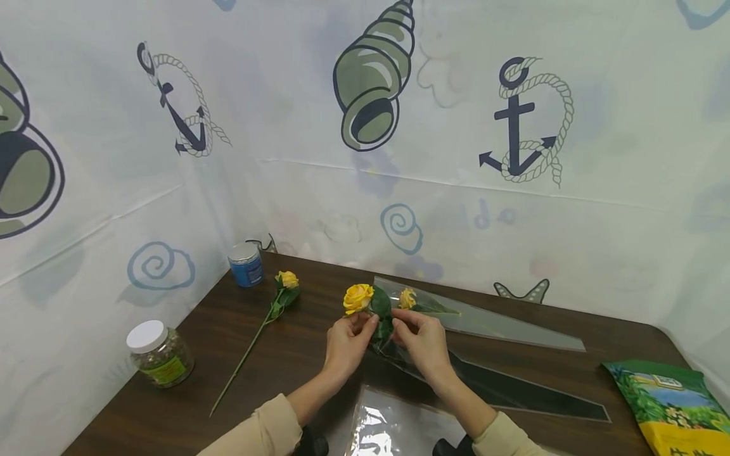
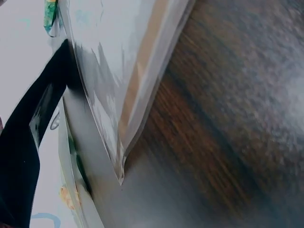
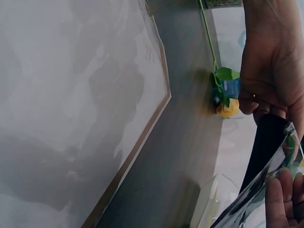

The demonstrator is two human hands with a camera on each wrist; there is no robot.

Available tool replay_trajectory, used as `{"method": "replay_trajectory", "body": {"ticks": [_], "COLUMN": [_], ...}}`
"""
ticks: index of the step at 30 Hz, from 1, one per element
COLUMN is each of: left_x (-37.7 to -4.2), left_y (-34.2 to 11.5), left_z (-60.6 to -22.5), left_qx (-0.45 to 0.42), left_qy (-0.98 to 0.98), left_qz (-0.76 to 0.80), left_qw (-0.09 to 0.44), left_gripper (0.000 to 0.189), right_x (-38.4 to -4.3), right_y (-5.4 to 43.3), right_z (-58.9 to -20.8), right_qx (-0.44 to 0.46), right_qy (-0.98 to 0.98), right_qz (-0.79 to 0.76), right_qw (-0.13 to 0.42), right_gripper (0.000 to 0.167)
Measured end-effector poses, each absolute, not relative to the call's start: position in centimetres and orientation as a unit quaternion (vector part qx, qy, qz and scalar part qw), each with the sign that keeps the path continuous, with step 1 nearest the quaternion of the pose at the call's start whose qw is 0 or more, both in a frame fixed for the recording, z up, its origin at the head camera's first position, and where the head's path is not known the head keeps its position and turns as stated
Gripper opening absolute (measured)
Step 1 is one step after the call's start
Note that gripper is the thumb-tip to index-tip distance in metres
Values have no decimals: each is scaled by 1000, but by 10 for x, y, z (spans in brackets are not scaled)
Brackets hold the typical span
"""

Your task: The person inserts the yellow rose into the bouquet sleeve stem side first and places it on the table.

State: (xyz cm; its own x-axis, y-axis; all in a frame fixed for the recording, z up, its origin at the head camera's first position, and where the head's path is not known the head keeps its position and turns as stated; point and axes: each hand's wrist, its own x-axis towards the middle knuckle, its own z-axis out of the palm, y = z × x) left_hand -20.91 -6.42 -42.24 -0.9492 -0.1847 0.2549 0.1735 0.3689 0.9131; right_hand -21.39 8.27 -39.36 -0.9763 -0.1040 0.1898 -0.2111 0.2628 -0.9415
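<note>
A yellow rose (image 1: pixel 358 299) with green leaves stands in the mouth of a clear-fronted, black-backed flower sleeve (image 1: pixel 530 386). My left hand (image 1: pixel 346 345) pinches the sleeve's left edge just below the bloom. At the opposite edge, beside the leaves, my right hand (image 1: pixel 424 347) holds the sleeve between thumb and fingers. The black back (image 3: pixel 268 142) shows between both hands in the right wrist view, clear film lying over the right fingers (image 3: pixel 285 190). In the left wrist view, neither hand's grip can be seen, only the tapering black sleeve (image 2: pixel 19 152).
Behind lies another sleeved yellow rose (image 1: pixel 407 297); a loose long-stemmed rose (image 1: pixel 288 280) is at left. Clear flat sleeves (image 1: pixel 393 424) lie in front. A blue tin (image 1: pixel 246 266), a white-lidded jar (image 1: pixel 162 354) and a green-yellow bag (image 1: pixel 673 405) stand around the table's sides.
</note>
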Motion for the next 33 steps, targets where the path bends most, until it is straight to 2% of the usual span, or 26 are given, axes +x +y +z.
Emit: {"method": "replay_trajectory", "body": {"ticks": [9,14,21,29,33], "left_x": [-207,-208,-210,-205,-196], "left_y": [-63,-64,-64,-63,-64], "left_z": [-420,-421,-422,-419,-409], "left_qx": [-19,-31,-52,-49,-35], "left_qy": [-798,-768,-794,-779,-744], "left_qz": [-582,-627,-598,-622,-666], "left_qw": [152,124,96,62,40], "left_gripper": [23,25,26,36,47], "right_x": [-214,-215,-216,-215,-213], "right_y": [86,89,91,94,96], "right_z": [-393,-395,-391,-389,-392], "right_qx": [113,114,115,130,138], "right_qy": [-792,-797,-803,-829,-831], "right_qz": [597,591,582,536,530], "right_qw": [55,57,55,88,100], "right_gripper": [23,22,22,22,22]}}
